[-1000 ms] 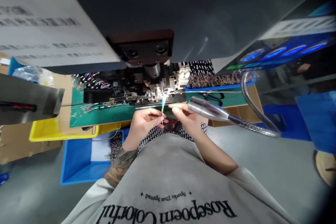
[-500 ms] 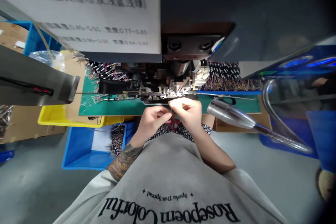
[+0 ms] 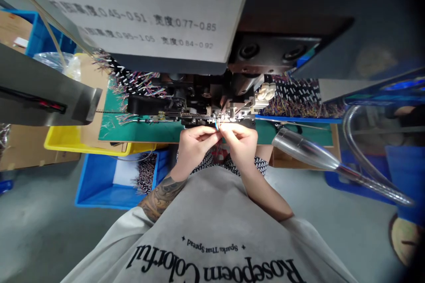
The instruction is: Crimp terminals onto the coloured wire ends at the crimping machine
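Mid-frame, hands: left hand [image 3: 196, 145] and right hand [image 3: 242, 145] meet at the fingertips, both pinched on thin wires [image 3: 217, 124].
Wires: at frame center, short colored ends, one blue, poking up past the fingertips toward the machine; the rest is hidden by the fingers.
Machine: lit metal tooling [image 3: 232, 112] just above the fingertips; contact with the wire ends, cannot tell.
Ram block: dark, two bolts [image 3: 249, 50], upper right of center.
Spec sheet [image 3: 149, 31]: white, printed, upper left to top center.
Green mat [image 3: 149, 132]: under the tooling, across mid-frame.
Lamp [image 3: 299, 146]: silver, on a flexible neck, right of the right hand, head angled toward the tooling.
Blue tray [image 3: 305, 120]: right of center, wire bundles [image 3: 292, 93] packed in it.
Scissors [image 3: 295, 127]: dark handles, beside that tray's front edge.
Yellow bin [image 3: 63, 142]: left, above a blue bin [image 3: 99, 188] at lower left.
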{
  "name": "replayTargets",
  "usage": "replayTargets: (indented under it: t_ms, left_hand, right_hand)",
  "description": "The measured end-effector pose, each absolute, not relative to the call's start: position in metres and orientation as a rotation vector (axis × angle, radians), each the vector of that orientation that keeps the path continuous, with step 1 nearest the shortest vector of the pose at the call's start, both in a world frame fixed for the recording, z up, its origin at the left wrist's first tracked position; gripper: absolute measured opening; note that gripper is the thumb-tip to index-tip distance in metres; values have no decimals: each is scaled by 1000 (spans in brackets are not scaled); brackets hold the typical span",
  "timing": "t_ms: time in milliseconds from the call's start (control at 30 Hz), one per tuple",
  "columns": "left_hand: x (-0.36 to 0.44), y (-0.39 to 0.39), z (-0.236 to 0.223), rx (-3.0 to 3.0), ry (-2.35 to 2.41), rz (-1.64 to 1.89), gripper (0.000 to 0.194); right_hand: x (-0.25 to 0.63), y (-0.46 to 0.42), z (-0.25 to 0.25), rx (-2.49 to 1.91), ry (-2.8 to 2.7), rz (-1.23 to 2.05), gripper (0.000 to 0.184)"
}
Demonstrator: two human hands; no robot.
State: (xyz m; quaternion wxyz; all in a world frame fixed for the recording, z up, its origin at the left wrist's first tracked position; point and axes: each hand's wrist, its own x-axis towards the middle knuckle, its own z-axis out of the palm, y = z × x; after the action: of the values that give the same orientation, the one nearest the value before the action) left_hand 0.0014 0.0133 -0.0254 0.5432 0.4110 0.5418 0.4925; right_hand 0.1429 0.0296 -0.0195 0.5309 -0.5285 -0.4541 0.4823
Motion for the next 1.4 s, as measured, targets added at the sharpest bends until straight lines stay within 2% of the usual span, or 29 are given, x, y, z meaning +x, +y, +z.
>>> replayTargets:
  t_ms: [167, 333, 600, 767, 1067, 1300, 1400]
  left_hand:
    - [8, 15, -26, 902, 1262, 1226, 18]
    - [7, 14, -30, 918, 1248, 1274, 18]
    - [1, 14, -34, 976, 1307, 1248, 18]
    - [0, 15, -35, 999, 1309, 1215, 12]
    - [5, 18, -31, 947, 1222, 1254, 15]
    - [4, 17, -33, 980, 1247, 1247, 18]
    - [4, 17, -35, 989, 1266, 1261, 19]
  right_hand:
    - [138, 32, -17, -1256, -1001, 1184, 38]
    - [137, 35, -13, -1269, -994, 1222, 46]
    - [136, 32, -16, -1279, -975, 1235, 27]
    - [138, 27, -20, -1306, -1081, 1159, 17]
    - [134, 28, -20, -1279, -968, 1089, 18]
    - [134, 31, -15, -1323, -958, 1148, 37]
    - [134, 32, -16, -1356, -976, 1155, 38]
